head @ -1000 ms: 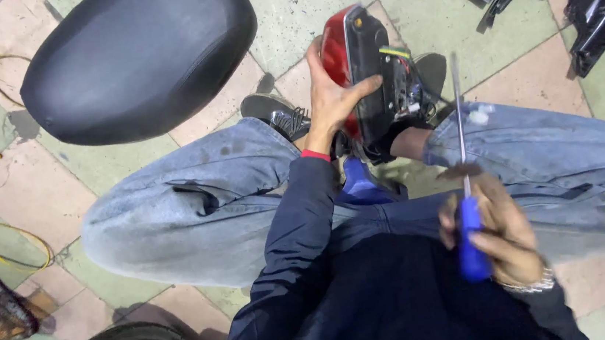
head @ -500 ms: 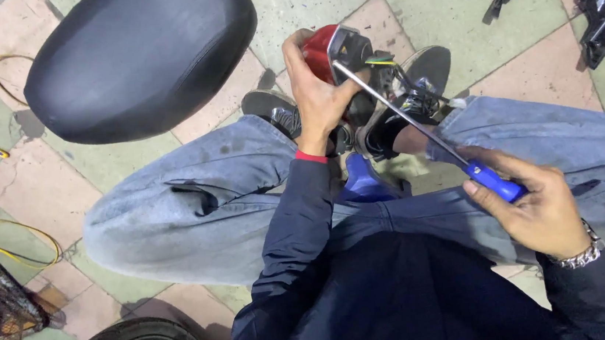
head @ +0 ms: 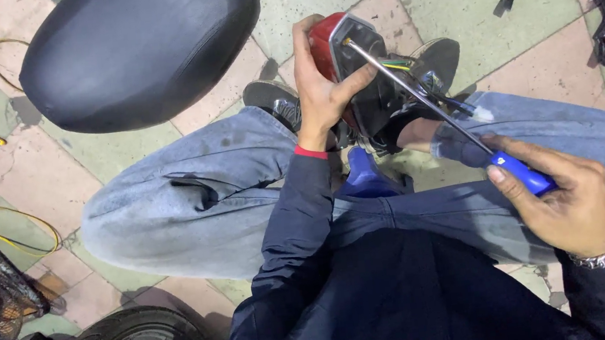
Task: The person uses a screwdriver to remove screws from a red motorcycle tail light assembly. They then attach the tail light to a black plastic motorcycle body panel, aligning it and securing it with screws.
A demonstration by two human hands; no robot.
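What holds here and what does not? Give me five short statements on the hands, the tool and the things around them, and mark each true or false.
1. The left hand grips a red tail light unit. True.
2. The right hand holds a hammer. False: it holds a screwdriver by its blue handle.
3. The screwdriver's tip sits at the upper part of the light unit's back. True.
4. The black scooter seat rests across the person's lap. False: it lies on the tiled floor, beyond the left knee.
5. Both wrists are bare. False: a metal bracelet circles the right wrist.
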